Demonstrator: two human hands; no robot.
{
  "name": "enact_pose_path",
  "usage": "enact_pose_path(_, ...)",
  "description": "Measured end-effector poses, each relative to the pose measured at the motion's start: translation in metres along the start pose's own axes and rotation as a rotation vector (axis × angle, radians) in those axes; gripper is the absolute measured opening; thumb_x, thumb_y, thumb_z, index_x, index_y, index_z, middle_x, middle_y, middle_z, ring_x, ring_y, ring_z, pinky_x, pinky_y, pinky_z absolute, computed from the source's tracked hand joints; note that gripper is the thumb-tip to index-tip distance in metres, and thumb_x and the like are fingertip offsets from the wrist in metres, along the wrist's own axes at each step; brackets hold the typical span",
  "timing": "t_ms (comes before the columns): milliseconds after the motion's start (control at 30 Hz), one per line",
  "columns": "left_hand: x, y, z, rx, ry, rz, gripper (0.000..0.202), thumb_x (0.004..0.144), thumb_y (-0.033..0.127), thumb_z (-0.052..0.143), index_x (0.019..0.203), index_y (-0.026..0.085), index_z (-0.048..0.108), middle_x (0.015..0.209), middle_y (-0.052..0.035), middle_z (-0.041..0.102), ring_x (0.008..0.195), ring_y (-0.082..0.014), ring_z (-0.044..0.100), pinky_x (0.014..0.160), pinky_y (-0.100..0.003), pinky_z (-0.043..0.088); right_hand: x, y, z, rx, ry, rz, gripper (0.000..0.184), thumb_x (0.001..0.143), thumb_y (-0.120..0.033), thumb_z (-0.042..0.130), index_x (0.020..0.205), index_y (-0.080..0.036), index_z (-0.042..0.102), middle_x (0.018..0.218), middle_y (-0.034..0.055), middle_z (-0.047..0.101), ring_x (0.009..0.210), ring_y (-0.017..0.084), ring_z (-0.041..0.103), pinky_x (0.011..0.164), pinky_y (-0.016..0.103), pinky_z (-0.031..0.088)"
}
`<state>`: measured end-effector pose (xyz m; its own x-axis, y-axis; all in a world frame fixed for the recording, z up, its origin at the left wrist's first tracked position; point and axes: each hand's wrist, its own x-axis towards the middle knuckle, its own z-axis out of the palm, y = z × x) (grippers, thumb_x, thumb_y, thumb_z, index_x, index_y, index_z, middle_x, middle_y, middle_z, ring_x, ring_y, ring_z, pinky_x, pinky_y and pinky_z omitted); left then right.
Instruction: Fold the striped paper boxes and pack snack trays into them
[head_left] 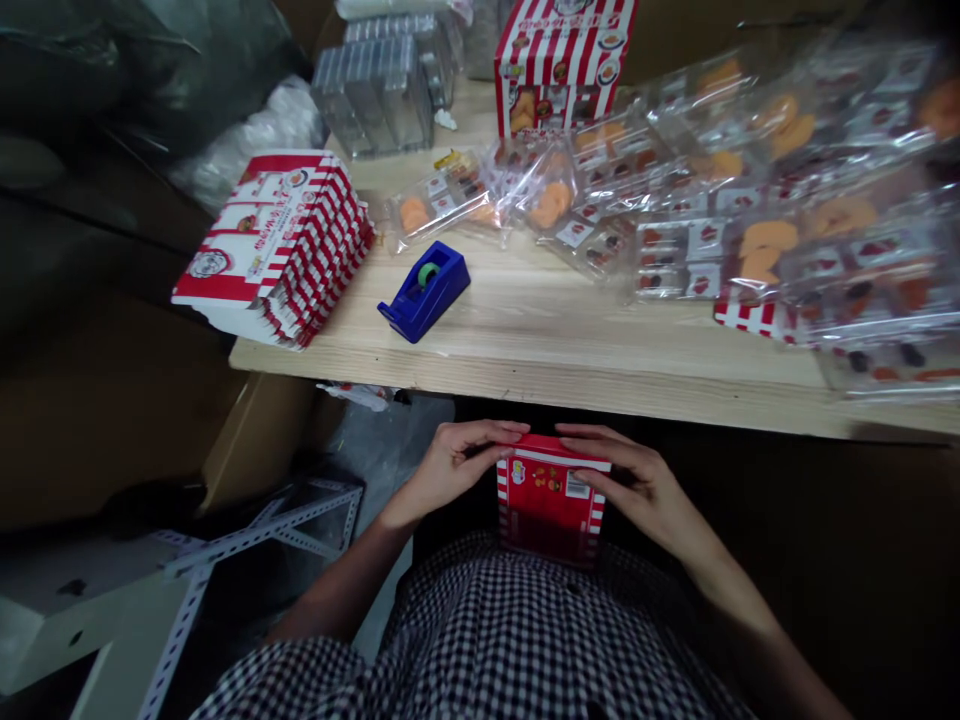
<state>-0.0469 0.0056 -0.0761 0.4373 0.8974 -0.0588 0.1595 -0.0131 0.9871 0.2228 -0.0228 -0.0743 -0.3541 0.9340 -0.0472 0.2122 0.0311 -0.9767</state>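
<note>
A red cardboard box (pixel 551 505) with white-striped edges and a barcode rests upright in front of my lap, below the table edge. My left hand (pixel 461 460) grips its upper left corner, thumb on the near face and fingers along the top. At the upper right corner, my right hand (pixel 626 470) holds it the same way, thumb beside the barcode. The underside of the box and what may be inside it are hidden.
On the wooden table (pixel 540 345) stand a blue tape dispenser (pixel 426 292) and a stack of flat red-striped cartons (pixel 277 240). Many clear toy packets (pixel 765 245) cover the right side. Behind are a striped display box (pixel 562 70) and clear plastic trays (pixel 375 95).
</note>
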Motion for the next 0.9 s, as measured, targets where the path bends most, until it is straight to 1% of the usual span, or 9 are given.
enact_pose_path(133, 0.001, 0.002, 0.006, -0.026, 0.047, -0.056, 0.019, 0.095, 0.027, 0.061, 0.104, 0.02, 0.076, 0.12, -0.0093, 0.075, 0.113, -0.0222, 0.07, 0.101, -0.038, 0.054, 0.001, 0.001, 0.009, 0.059, 0.117, 0.043, 0.023, 0.096, -0.028, 0.063, 0.115, -0.033, 0.075, 0.12, 0.0052, 0.073, 0.115, 0.022, 0.067, 0.1, 0.042, 0.055)
enact_pose_path(200, 0.005, 0.008, -0.004, 0.058, 0.125, -0.032, 0.021, 0.095, 0.029, 0.06, 0.108, 0.02, 0.075, 0.118, -0.0091, 0.075, 0.111, -0.0223, 0.07, 0.1, -0.038, 0.053, -0.002, 0.004, 0.008, 0.051, 0.171, 0.077, 0.022, 0.095, -0.031, 0.064, 0.112, -0.032, 0.077, 0.118, 0.006, 0.074, 0.115, 0.024, 0.067, 0.099, 0.042, 0.056)
enact_pose_path(267, 0.014, 0.014, -0.03, 0.215, 0.358, 0.025, 0.026, 0.093, 0.031, 0.063, 0.116, 0.021, 0.071, 0.12, -0.0087, 0.073, 0.111, -0.0219, 0.068, 0.102, -0.037, 0.051, -0.006, 0.008, 0.004, 0.044, 0.22, 0.101, 0.02, 0.093, -0.033, 0.066, 0.108, -0.031, 0.079, 0.117, 0.0066, 0.075, 0.114, 0.025, 0.069, 0.097, 0.04, 0.057)
enact_pose_path(367, 0.035, 0.024, -0.09, 0.457, 0.808, 0.08, 0.038, 0.086, 0.035, 0.071, 0.121, 0.022, 0.064, 0.128, -0.009, 0.064, 0.121, -0.024, 0.058, 0.105, -0.037, 0.045, -0.009, 0.012, -0.001, 0.054, 0.26, 0.088, 0.017, 0.089, -0.035, 0.07, 0.101, -0.03, 0.08, 0.113, 0.007, 0.076, 0.107, 0.026, 0.072, 0.09, 0.035, 0.061)
enact_pose_path(400, 0.044, 0.026, -0.11, 0.49, 0.856, 0.055, 0.04, 0.083, 0.036, 0.074, 0.119, 0.021, 0.064, 0.13, -0.0095, 0.062, 0.125, -0.0256, 0.054, 0.104, -0.037, 0.045, -0.009, 0.013, -0.002, 0.057, 0.259, 0.076, 0.016, 0.088, -0.035, 0.071, 0.1, -0.03, 0.081, 0.112, 0.0072, 0.077, 0.106, 0.026, 0.073, 0.088, 0.034, 0.062)
enact_pose_path(500, 0.07, 0.025, -0.155, 0.397, 0.698, -0.122, 0.022, 0.082, 0.037, 0.071, 0.094, 0.017, 0.07, 0.109, -0.0086, 0.067, 0.111, -0.0254, 0.058, 0.093, -0.034, 0.047, -0.008, 0.011, 0.0, 0.044, 0.232, 0.047, 0.017, 0.087, -0.036, 0.071, 0.099, -0.029, 0.081, 0.112, 0.0074, 0.077, 0.105, 0.026, 0.073, 0.087, 0.034, 0.062)
enact_pose_path(633, 0.093, 0.022, -0.175, 0.239, 0.49, -0.249, 0.028, 0.079, 0.04, 0.073, 0.069, 0.014, 0.07, 0.068, -0.0035, 0.066, 0.064, -0.0157, 0.056, 0.065, -0.028, 0.046, -0.007, 0.011, 0.004, 0.005, 0.204, 0.035, 0.019, 0.088, -0.036, 0.071, 0.102, -0.029, 0.08, 0.115, 0.0072, 0.076, 0.108, 0.026, 0.073, 0.092, 0.035, 0.061)
enact_pose_path(767, 0.096, 0.025, -0.177, 0.073, 0.419, -0.319, 0.03, 0.063, 0.037, 0.085, 0.063, 0.011, 0.069, 0.082, -0.0089, 0.074, 0.056, -0.0104, 0.054, 0.055, -0.025, 0.043, -0.007, 0.015, 0.002, -0.015, 0.215, 0.035, 0.02, 0.088, -0.038, 0.07, 0.103, -0.03, 0.08, 0.115, 0.0074, 0.076, 0.108, 0.027, 0.073, 0.091, 0.034, 0.062)
enact_pose_path(900, 0.09, 0.028, -0.175, -0.077, 0.462, -0.315, 0.036, 0.057, 0.039, 0.089, 0.072, 0.011, 0.073, 0.099, -0.0142, 0.076, 0.072, -0.0175, 0.066, 0.065, -0.031, 0.054, -0.008, 0.016, 0.0, -0.027, 0.232, 0.022, 0.019, 0.088, -0.038, 0.07, 0.102, -0.031, 0.081, 0.113, 0.0069, 0.077, 0.106, 0.027, 0.074, 0.088, 0.034, 0.063)
